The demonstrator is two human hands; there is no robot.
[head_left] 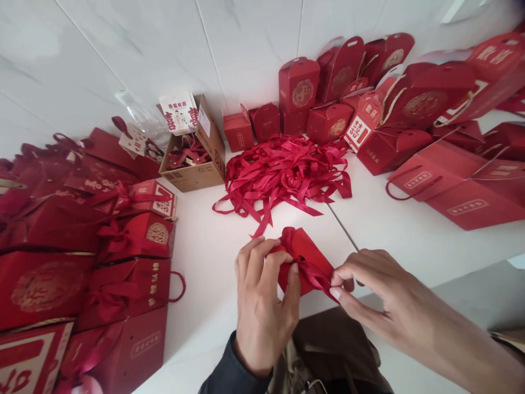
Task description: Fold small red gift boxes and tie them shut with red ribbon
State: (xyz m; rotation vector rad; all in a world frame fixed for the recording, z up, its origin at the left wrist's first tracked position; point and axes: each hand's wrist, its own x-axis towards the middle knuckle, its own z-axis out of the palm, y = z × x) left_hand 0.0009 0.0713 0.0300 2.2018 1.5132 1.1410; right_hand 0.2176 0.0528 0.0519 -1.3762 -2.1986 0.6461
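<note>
At the table's near edge sits a small red gift box (pixel 314 246) with a dark red satin ribbon (pixel 314 273) across its top. My left hand (pixel 264 295) rests over the box's left side, its thumb and fingers closed on the ribbon near the middle of the lid. Between thumb and forefinger, my right hand (pixel 369 290) pinches the ribbon's end at the box's lower right corner. The fingers hide part of the ribbon and the box's left side. Just beyond the box lies a loose heap of cut red ribbons (pixel 287 175).
On the left, several red gift boxes (pixel 135 284) with bows are stacked close together. An open cardboard box (pixel 192 175) holds small red items. Plain red boxes (pixel 299 87) line the tiled wall, and larger red boxes (pixel 463 186) crowd the right. A seam crosses the white table (pixel 200 273).
</note>
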